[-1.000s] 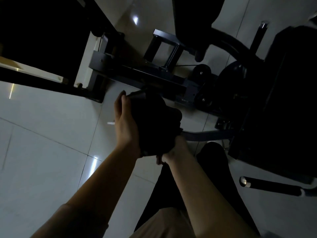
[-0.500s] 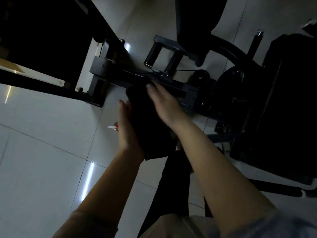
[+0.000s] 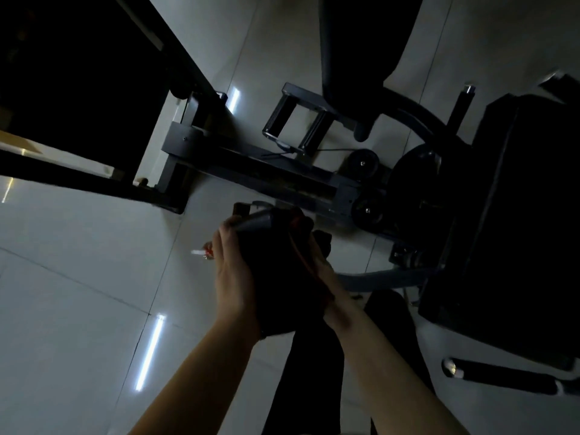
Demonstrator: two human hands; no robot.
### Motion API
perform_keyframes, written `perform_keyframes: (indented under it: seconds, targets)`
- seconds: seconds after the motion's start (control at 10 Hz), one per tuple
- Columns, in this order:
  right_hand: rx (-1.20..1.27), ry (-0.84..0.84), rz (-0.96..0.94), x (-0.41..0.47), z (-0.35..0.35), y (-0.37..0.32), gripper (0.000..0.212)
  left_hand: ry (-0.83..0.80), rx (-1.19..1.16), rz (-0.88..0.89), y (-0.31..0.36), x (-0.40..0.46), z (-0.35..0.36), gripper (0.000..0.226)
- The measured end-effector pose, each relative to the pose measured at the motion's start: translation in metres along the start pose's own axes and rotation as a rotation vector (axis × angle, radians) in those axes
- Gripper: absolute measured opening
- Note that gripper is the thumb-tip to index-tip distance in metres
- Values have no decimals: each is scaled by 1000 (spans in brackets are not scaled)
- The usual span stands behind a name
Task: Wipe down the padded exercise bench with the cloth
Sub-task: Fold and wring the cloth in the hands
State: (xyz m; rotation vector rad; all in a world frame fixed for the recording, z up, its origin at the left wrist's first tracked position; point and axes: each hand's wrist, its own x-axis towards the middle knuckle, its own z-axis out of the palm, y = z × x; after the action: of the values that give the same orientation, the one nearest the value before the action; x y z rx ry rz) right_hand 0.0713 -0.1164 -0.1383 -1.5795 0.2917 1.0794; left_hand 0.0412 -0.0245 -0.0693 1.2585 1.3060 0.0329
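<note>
**Both Hands on Dark Cloth Above Tiled Floor**

At the centre of the frame, the left hand (image 3: pixel 233 271) and the right hand (image 3: pixel 317 262) held a dark, bunched fabric cloth (image 3: pixel 276 277) between them. The left hand lay along the cloth's left side, its fingers reaching up to a grey cylindrical bar end (image 3: pixel 255 221) at the top of the bundle. The right hand was largely hidden behind the cloth; its fingers gripped the right edge, where a thin red trim showed. Whether the cloth was touching the bar could not be determined in the low light.

The black padded exercise bench (image 3: pixel 527 215) occupied the right of the frame, well apart from the cloth. A second black pad (image 3: pixel 361 42) hung at the upper centre. A dark metal frame rail (image 3: pixel 266 171) ran diagonally from the centre left to the centre right, with two black rollers (image 3: pixel 364 161) at its right end.

A small red-and-white object (image 3: pixel 204 254) lay on the glossy white tiled floor (image 3: pixel 78 293), just beside the left hand in the picture. A black foam-covered handle with a metal cap (image 3: pixel 502 376) lay at the lower right. The person's dark-clothed legs (image 3: pixel 314 387) appeared at the bottom centre.
</note>
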Motion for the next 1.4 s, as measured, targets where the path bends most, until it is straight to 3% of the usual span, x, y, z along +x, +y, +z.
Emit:
perform_keyframes:
  seconds: [0.2, 0.3, 0.4, 0.5, 0.6, 0.7, 0.8, 0.9, 1.0, 1.1, 1.2, 1.3, 1.4]
  targets:
    - [354, -85, 476, 54, -2, -10, 52, 19, 66, 121, -5, 6, 3, 26]
    - [328, 10, 373, 50, -3, 1, 42, -29, 52, 12, -1, 4, 1, 31]
    - [389, -5, 239, 26, 0, 1, 29, -138, -77, -209, 8, 2, -4, 47]
    - [487, -24, 139, -6, 3, -25, 22, -191, -26, -241, 23, -5, -9, 44]
    - [618, 102, 95, -21, -3, -51, 16, -148, 101, -101, 33, -1, -6, 41]
    - [767, 160, 60, -26, -32, -91, 36, -91, 234, 232, 55, 5, 9, 40]
    - [771, 280, -263, -14, -80, -152, 36, -149, 219, 394, 84, 17, 34, 38]
    - [280, 325, -689, 13, -120, -229, 39, -116, 270, 558, 116, 31, 66, 38]
    - [-663, 478, -822, 80, -143, -288, 49, -132, 256, 646, 157, 50, 110, 37]
    - [-1248, 573, -740, 146, -160, -296, 53, -90, 353, 797, 199, 80, 161, 36]
    - [-1045, 645, -763, 173, -185, -291, 51, -86, 588, 984, 241, 115, 222, 38]
    - [-493, 531, -586, 181, -213, -307, 46, -232, 880, 990, 261, 143, 269, 45]
    - [-4, 293, -404, 196, -237, -300, 42, -241, 1139, 978, 247, 157, 288, 48]
